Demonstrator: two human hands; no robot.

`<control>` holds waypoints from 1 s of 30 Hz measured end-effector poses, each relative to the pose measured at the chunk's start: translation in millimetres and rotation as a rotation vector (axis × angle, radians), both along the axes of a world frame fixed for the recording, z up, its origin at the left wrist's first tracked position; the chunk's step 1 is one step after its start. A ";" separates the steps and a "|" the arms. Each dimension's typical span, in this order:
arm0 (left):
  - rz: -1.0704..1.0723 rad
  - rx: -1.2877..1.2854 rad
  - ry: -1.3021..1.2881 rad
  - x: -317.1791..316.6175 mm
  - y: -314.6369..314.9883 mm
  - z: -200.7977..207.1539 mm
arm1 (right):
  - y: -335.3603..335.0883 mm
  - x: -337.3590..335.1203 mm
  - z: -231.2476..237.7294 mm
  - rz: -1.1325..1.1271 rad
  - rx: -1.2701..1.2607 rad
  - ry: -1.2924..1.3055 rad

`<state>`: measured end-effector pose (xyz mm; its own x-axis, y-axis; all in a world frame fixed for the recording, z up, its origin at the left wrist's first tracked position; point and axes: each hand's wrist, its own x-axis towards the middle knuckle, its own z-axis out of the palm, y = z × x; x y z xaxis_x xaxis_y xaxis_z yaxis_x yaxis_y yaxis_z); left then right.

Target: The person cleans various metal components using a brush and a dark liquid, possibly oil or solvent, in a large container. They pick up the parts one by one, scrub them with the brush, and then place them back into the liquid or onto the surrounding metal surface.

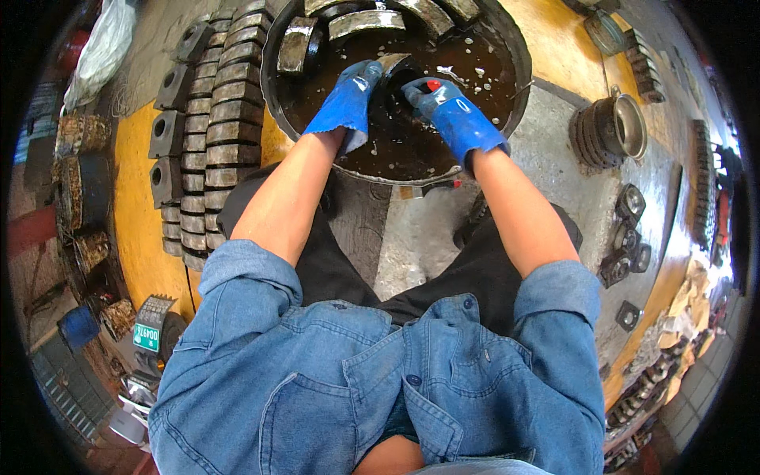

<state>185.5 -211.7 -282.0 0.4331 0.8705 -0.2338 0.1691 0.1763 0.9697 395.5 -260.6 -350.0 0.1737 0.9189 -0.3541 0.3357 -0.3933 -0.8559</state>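
Grey floor (pixel 546 146), basin (pixel 270 79) cropped above, left gloved fingers (pixel 370 69) part-hiding metal piece (pixel 393 61)

Within the tub (pixel 396 180), dark liquid (pixel 492 79) leaves a way through at three o'clock, while metal blocks (pixel 366 24) bar ten to one. Outside, stacked blocks (pixel 235 111) wall off nine, just beside the rim. Bare floor (pixel 548 146) opens at four (a ribbed ring (pixel 590 136) stands farther out).

Floor (pixel 546 119) around me: grey, worn; yellow stretches (pixel 136 245) to my left and right. Grey tiles (pixel 701 378) at floor's near right corner. White glare (pixel 710 271) along floor's right edge.
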 end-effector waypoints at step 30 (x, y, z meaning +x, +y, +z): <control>0.074 -0.255 -0.027 3.5 16.4 2.4 | -93.0 -14.5 104.5 0.155 0.246 -0.010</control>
<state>189.0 -195.3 -279.5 0.3792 0.8144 -0.4393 0.1217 0.4268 0.8961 381.1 -353.6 -245.4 0.0271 0.9928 -0.1163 0.3846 -0.1178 -0.9155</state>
